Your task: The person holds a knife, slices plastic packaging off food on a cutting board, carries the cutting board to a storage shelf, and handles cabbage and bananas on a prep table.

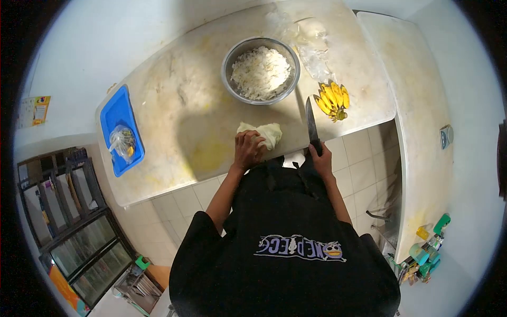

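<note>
My left hand [249, 150] is closed over a pale greenish-white chunk [270, 136] that looks like cabbage. The chunk rests on the worktop near its front edge, and my fingers hide its left side. In my right hand [321, 159] is a kitchen knife [311, 124], gripped by its dark handle. Its blade points away from me, apart from the chunk. Beyond my hands stands a metal bowl [226, 79] heaped with white shreds [261, 73]. A bunch of yellow bananas [332, 99] lies just right of the blade.
Clear plastic bags [316, 58] lie behind the bananas. On the left of the stained worktop [174, 116] sits a blue tray [110, 117] with a knotted plastic bag [123, 142] in it. A second counter [422, 105] runs along the right, with bottles [422, 253] at its near end.
</note>
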The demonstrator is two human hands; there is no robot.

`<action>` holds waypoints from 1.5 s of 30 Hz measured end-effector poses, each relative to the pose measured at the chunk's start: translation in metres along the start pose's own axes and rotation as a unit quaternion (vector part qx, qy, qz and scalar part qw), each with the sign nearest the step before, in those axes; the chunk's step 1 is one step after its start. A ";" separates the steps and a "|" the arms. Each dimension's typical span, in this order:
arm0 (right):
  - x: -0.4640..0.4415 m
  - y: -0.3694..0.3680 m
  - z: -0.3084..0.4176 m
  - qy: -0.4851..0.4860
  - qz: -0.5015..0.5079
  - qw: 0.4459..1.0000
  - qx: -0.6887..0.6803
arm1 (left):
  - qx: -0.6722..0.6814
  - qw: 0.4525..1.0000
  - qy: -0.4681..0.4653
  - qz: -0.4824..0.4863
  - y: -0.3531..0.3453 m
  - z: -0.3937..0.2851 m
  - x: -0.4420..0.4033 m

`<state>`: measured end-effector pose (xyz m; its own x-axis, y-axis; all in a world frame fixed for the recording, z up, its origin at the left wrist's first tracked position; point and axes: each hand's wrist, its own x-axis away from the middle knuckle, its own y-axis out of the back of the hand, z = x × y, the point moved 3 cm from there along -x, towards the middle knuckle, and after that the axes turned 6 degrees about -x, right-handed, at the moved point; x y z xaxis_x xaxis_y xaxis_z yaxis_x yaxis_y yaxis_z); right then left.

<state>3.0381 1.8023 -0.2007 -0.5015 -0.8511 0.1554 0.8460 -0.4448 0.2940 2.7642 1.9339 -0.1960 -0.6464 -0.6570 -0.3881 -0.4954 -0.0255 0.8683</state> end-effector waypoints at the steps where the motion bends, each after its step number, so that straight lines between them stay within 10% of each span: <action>1: 0.000 0.000 0.000 0.000 0.001 1.000 0.000 | 0.021 1.000 0.021 -0.009 -0.001 0.002 0.002; 45: -0.018 0.003 -0.003 0.006 0.029 0.999 0.046 | -0.036 0.975 0.169 -0.139 -0.003 -0.001 0.022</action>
<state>3.0505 1.8158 -0.2058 -0.4489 -0.8786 0.1632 0.8535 -0.3674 0.3695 2.7521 1.9186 -0.2064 -0.2580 -0.8276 -0.4985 -0.5752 -0.2830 0.7675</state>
